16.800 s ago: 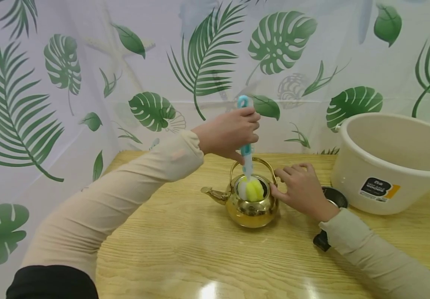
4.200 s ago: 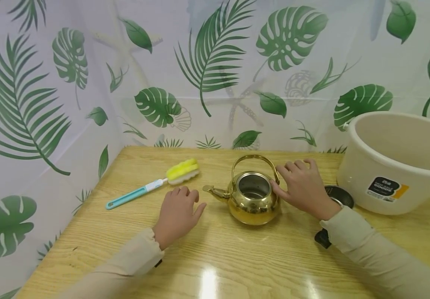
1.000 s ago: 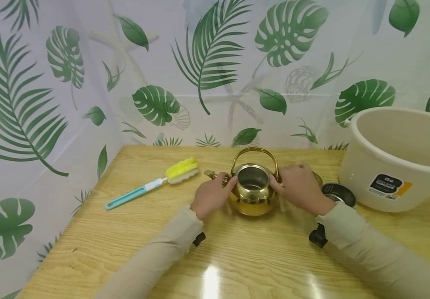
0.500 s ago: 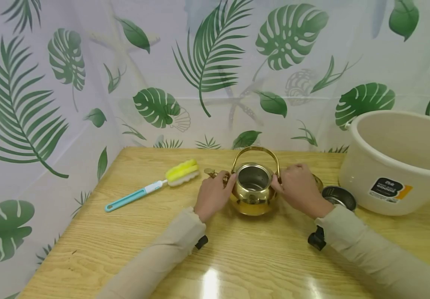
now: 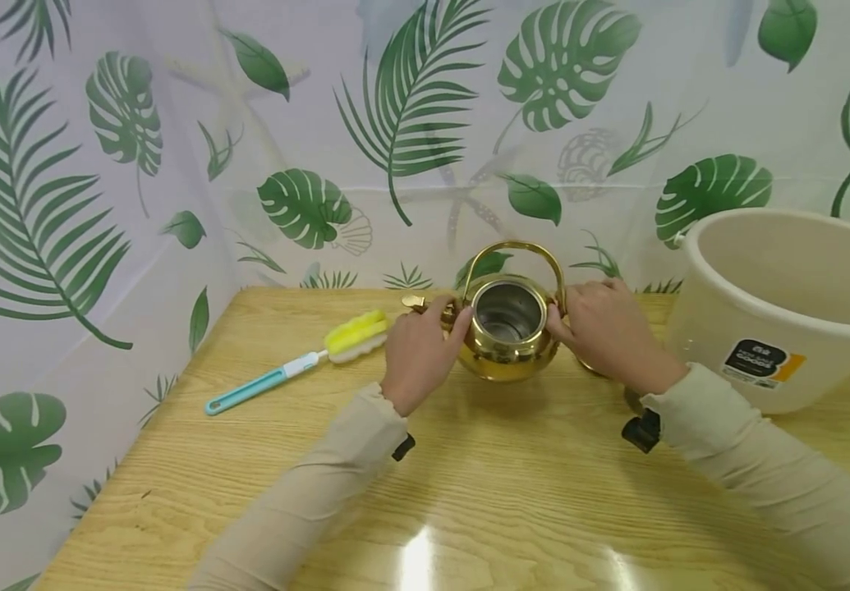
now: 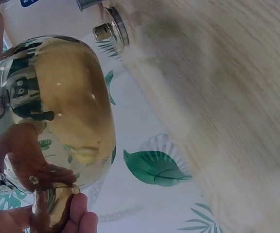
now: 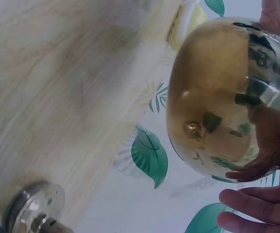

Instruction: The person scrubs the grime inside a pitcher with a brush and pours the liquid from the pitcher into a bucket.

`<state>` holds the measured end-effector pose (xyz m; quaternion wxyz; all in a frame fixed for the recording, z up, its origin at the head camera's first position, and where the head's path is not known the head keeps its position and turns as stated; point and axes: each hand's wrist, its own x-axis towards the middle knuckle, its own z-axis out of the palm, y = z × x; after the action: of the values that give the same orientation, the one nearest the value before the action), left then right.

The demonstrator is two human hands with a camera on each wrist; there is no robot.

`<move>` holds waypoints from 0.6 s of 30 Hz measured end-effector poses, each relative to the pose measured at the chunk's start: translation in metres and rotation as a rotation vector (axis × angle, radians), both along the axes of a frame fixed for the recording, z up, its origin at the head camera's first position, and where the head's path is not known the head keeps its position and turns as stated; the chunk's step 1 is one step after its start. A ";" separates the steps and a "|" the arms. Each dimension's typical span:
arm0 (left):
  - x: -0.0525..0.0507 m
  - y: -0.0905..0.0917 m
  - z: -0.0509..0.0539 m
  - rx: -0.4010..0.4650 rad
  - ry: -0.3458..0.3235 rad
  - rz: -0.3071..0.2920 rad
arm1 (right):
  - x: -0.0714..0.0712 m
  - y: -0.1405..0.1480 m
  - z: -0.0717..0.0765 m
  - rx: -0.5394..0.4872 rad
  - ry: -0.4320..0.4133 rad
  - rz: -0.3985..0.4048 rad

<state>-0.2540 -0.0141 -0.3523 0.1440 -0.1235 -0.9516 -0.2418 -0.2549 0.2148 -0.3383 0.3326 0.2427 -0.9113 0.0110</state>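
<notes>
A gold kettle (image 5: 498,365) without its lid is held up off the table, tipped slightly so its silvery inside shows in the head view. My left hand (image 5: 420,353) grips the base of the spout, thumb by the rim; in the left wrist view, fingers (image 6: 84,213) wrap the spout. On the opposite side, my right hand (image 5: 609,328) holds the kettle beside the handle's foot, its thumb near the rim. In the right wrist view, right fingers (image 7: 256,208) sit close to the shiny body (image 7: 218,97). The arched handle (image 5: 516,245) stands upright.
A blue-handled sponge brush (image 5: 299,364) lies on the wooden table (image 5: 469,509) at left. A large cream bucket (image 5: 772,316) stands at right. The gold lid (image 7: 35,208) lies behind my right hand. My right forearm hides the black strainer. A leaf-print curtain (image 5: 410,107) hangs behind.
The brush went from inside the kettle to the table. My left hand then took the spout. Over the last half second both hands raised the kettle and moved it away from me.
</notes>
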 end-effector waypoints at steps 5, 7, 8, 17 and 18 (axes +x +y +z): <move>-0.001 0.009 0.003 0.075 -0.031 -0.031 | 0.003 0.008 0.010 0.029 -0.001 -0.011; -0.003 0.014 0.007 0.108 -0.033 -0.055 | 0.005 0.013 0.018 0.039 -0.015 -0.022; -0.005 0.016 0.010 0.119 -0.029 -0.063 | 0.006 0.015 0.023 0.043 -0.021 -0.030; -0.020 0.049 0.042 0.166 0.024 -0.131 | 0.005 0.049 0.060 0.066 0.136 -0.012; -0.022 0.053 0.045 0.170 0.023 -0.140 | 0.006 0.052 0.064 0.064 0.147 -0.011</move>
<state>-0.2757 0.0388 -0.3071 0.1477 -0.1796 -0.9150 -0.3298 -0.2493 0.2671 -0.2742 0.3907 0.2482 -0.8856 -0.0379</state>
